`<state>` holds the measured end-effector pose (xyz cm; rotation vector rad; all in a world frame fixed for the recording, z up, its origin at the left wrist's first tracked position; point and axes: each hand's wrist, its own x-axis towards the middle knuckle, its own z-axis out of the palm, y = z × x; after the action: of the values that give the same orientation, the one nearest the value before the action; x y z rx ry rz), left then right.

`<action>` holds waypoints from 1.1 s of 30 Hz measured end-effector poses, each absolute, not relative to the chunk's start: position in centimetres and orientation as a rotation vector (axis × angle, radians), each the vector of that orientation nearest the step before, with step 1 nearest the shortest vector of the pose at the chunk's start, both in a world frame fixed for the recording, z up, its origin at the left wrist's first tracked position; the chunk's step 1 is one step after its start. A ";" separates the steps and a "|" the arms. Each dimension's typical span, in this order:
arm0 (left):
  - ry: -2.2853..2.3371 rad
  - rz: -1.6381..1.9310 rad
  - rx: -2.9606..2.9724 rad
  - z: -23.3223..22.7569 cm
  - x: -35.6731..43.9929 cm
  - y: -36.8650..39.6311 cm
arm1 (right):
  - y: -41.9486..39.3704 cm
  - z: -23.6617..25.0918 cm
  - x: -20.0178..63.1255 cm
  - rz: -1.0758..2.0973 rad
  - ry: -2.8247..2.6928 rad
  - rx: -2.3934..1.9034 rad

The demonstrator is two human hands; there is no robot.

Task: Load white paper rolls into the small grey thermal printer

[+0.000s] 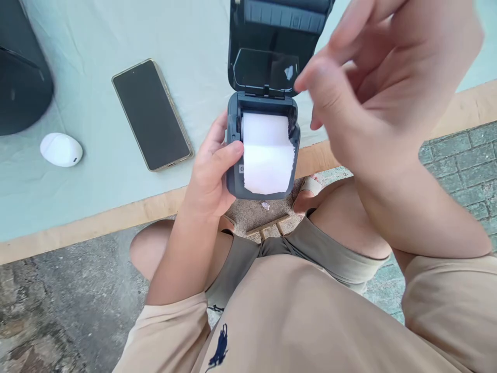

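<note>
My left hand point(212, 173) grips a small dark grey printer point(233, 184) by its left side, held over the table's front edge. The printer's lid point(266, 70) stands open. A white paper roll point(267, 153) sits in the bay, its torn end hanging over the front. My right hand point(373, 98) hovers close to the camera, above and to the right of the printer, fingers loosely curled and blurred, holding nothing that I can see.
A black phone point(151, 115) lies face up on the pale green tablecloth point(97, 41). A white oval object point(61, 149) and a black device point(21, 67) sit at the left. A second dark device point(283, 15) stands behind the printer. My knees are below the wooden table edge point(97, 225).
</note>
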<state>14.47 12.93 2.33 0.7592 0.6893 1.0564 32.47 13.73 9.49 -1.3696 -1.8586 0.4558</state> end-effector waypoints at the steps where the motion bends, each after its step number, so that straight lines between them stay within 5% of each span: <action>1: 0.679 1.060 0.752 2.3 14.5 12.9 | 13.8 9.3 32.5 0.412 -1.989 -1.364; 10: 0.677 1.033 0.793 2.5 14.5 12.6 | 14.1 8.7 31.9 0.188 -2.533 -1.787; 26: 0.736 1.122 0.670 2.1 14.0 13.3 | 15.3 7.3 32.7 1.276 -1.048 -1.155; 33: 0.708 1.121 0.670 2.5 14.4 13.2 | 15.9 4.8 34.2 0.798 -1.456 -1.225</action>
<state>14.39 13.25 2.55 0.6695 0.7080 1.1209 34.20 15.94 4.77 -1.2252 -1.4564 0.7981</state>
